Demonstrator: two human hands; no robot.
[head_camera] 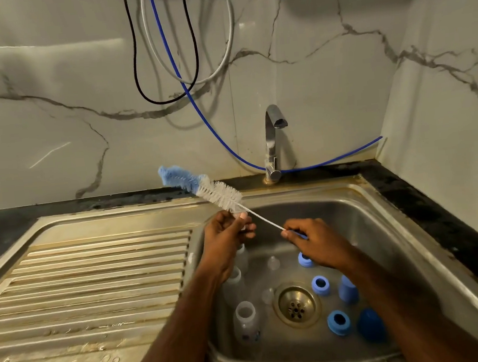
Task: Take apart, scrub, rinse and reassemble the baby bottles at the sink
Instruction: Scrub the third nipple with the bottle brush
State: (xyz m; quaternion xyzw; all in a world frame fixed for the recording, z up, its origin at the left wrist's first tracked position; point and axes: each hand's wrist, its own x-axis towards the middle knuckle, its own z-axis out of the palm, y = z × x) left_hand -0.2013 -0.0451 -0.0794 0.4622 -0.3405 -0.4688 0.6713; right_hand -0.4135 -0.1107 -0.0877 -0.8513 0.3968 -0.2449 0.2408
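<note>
Right, centre frame: left hand pinches a small clear part at the bottle brush base, right hand fingers grip its thin wire handle; light, bendy, wet, so hold nr bristles.

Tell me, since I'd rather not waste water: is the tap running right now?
Off. No stream falls from the tap spout, and the sink basin under it shows no splash.

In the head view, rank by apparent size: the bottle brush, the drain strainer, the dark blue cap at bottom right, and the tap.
1. Bottle brush, the longest.
2. Tap.
3. Drain strainer.
4. Dark blue cap, though it looks close to the strainer, and it lies nearer the camera, so that order is unsure.
</note>
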